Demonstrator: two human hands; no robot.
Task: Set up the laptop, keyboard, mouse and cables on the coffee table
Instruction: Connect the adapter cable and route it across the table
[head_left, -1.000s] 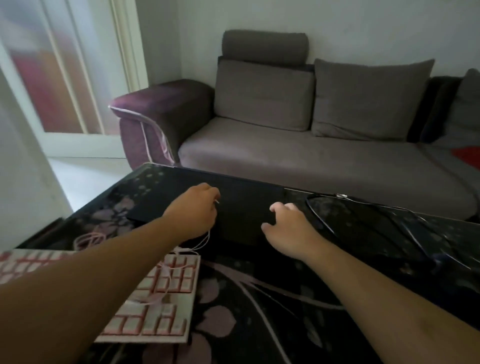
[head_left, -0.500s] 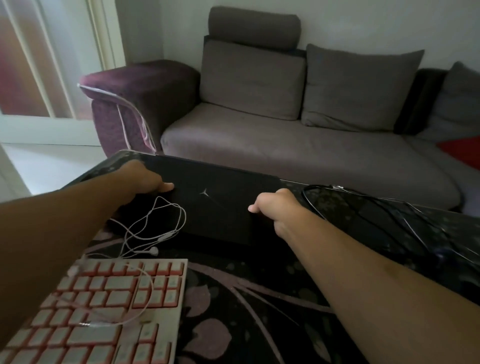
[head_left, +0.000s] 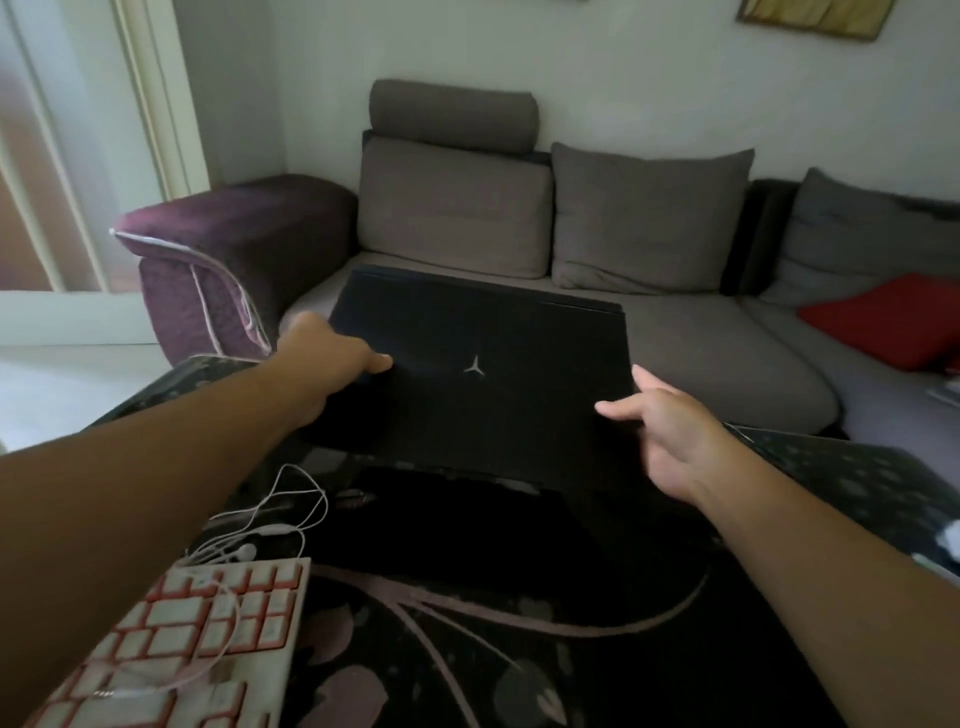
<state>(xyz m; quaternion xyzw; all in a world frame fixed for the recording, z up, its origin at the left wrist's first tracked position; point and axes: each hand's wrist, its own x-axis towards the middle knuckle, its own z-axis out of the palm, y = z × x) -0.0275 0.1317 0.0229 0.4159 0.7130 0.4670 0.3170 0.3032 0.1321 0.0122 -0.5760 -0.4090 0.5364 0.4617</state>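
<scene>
The left hand (head_left: 332, 358) is curled round the left side edge of the laptop (head_left: 478, 374), with the thumb laid flat on the dark lid. The right hand (head_left: 660, 426) is at the laptop's near right corner. Its thumb is stretched out over the lid and its other fingers look tucked under the edge, so the laptop seems to be gripped there too, though the underside cannot be seen.

The closed laptop is held up between the two hands, lifted off the counter (head_left: 571, 649), with its far edge tipped up toward the sofa (head_left: 675, 338). Its long side runs from one hand across to the other. Both hands are on it, so neither one is nearer.

Below the laptop, toward the person, a flat dark patch is seen on the counter, which may be a mat. It is judged that the laptop must be lowered flat onto that spot.

Under the left arm, a white earphone cable (head_left: 270, 530) is lying loose, and it trails over the white and red keyboard (head_left: 171, 649). The cable is near the landing spot and could be pinched.
</scene>
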